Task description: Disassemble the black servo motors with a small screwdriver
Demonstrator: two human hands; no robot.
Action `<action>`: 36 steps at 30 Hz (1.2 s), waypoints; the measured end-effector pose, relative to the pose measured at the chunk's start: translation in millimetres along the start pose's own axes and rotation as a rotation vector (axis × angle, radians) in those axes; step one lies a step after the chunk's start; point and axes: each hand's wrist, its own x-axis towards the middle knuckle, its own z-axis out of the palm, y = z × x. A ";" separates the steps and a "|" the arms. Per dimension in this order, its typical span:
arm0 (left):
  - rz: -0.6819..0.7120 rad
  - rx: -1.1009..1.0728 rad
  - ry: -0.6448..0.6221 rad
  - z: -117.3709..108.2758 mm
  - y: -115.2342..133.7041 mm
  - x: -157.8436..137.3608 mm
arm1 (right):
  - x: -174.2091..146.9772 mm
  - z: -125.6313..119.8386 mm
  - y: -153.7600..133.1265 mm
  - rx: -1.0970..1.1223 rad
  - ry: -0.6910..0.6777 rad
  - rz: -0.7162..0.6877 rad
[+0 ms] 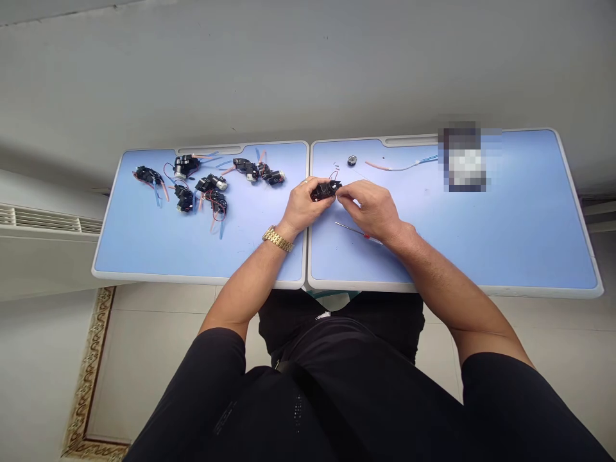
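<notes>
My left hand [305,204], with a gold watch on its wrist, is closed round a small black motor assembly [323,190] with thin wires rising from it. Thumb and fingers of my right hand [369,204] are pinched together at the assembly's right end; whatever they grip there is too small to make out. Below the right hand lies a thin screwdriver [350,228] with a red part on its handle, partly covered by the hand. A round black part [352,160] sits just beyond the hands.
Several similar black assemblies [185,165] with blue and orange tubes lie on the left blue table [144,247]. On the right table [505,250], a tube with orange and blue lengths [394,169] runs toward a pixelated object [466,167]. A wall stands behind both tables.
</notes>
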 end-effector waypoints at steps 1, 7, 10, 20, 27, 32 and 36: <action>0.009 0.055 0.011 0.3 -0.1 0.2 | -0.1 -0.1 0.6 -0.013 -0.017 0.024; 0.011 0.263 0.029 4.0 -2.8 2.7 | 3.6 -0.8 2.3 -0.131 -0.178 0.205; -0.008 0.309 0.009 6.8 -2.1 3.6 | 4.7 0.8 0.0 -0.168 -0.245 0.247; -0.029 0.167 0.134 0.9 -6.6 4.0 | 0.6 -9.6 -4.1 -0.179 -0.308 0.227; -0.060 0.054 0.180 -1.6 -14.2 5.8 | 2.0 -16.8 -5.8 -0.141 -0.425 0.112; -0.121 -0.003 0.228 -5.7 -18.1 7.8 | 5.7 -7.1 -11.0 -0.285 -0.436 0.034; -0.140 -0.014 0.251 -5.7 -18.5 9.0 | 13.2 -2.0 -3.9 -0.371 -0.431 0.023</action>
